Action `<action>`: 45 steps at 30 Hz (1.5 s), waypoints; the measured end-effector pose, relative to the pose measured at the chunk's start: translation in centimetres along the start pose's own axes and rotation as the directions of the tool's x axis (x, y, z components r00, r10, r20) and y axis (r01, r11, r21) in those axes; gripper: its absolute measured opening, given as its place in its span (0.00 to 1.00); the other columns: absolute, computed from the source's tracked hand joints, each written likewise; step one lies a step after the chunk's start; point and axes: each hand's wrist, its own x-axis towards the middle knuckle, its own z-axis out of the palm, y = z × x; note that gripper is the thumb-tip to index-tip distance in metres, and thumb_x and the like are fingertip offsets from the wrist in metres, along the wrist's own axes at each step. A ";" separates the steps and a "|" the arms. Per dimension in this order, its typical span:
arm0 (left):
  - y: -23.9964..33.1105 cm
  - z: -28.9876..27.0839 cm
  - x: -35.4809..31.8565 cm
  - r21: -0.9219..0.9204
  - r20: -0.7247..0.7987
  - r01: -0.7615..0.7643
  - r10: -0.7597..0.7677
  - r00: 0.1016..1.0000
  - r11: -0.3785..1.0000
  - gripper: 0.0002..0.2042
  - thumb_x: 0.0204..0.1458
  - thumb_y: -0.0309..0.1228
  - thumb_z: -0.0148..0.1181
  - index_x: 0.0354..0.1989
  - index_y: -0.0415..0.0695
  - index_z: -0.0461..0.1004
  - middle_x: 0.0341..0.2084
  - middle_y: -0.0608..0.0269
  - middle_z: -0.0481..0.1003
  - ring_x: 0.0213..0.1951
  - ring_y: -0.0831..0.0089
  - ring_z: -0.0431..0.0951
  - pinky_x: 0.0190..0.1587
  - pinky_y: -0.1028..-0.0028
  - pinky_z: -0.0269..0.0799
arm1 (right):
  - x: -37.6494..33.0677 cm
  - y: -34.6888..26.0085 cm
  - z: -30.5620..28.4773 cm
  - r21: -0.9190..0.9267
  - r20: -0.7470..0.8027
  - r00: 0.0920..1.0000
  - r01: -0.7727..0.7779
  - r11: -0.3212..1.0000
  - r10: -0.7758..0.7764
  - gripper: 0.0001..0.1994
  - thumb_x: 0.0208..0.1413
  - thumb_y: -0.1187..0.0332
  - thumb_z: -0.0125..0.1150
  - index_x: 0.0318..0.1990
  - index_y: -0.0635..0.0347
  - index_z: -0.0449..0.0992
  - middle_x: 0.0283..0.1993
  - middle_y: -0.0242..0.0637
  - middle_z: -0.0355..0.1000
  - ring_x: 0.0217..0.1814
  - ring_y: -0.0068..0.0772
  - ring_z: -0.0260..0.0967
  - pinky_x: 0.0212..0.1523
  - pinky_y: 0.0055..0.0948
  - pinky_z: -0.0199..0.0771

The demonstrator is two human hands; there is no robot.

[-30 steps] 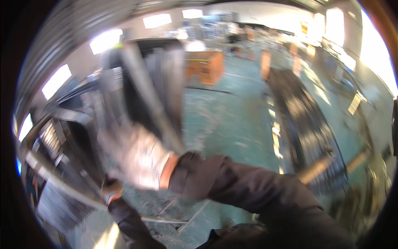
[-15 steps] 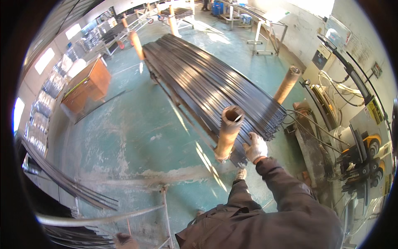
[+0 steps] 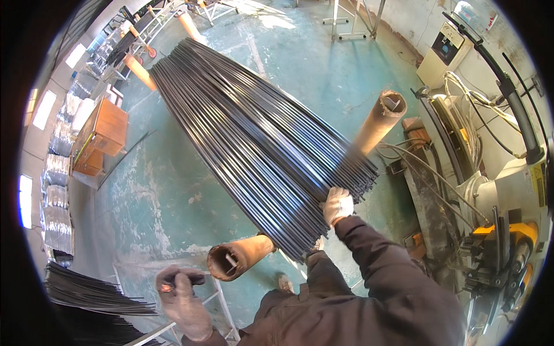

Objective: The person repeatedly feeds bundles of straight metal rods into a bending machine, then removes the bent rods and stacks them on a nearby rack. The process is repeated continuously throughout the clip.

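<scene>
Workshop floor (image 3: 173, 190) now fills the view: the right hand (image 3: 337, 206) has reached the rods (image 3: 259, 138), fingers closed over their ends; the left hand (image 3: 180, 294) stays fisted.

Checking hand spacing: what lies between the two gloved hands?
In the head view, a rusty post stands between the left hand and the right hand.

A beige control box (image 3: 445, 53) with a dark screen (image 3: 445, 43) stands far right. A yellow label (image 3: 541, 183) sits on the grey machine (image 3: 522, 179), right.
</scene>
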 end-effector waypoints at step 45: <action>-10.3 25.5 -5.9 -0.085 0.929 0.854 -0.269 0.254 0.513 0.08 0.75 0.32 0.61 0.48 0.39 0.79 0.41 0.59 0.80 0.42 0.63 0.80 0.54 0.59 0.83 | -63.0 28.7 -10.3 0.051 -0.044 0.647 -0.760 0.648 0.761 0.05 0.48 0.65 0.70 0.33 0.50 0.86 0.33 0.46 0.83 0.43 0.60 0.83 0.48 0.54 0.82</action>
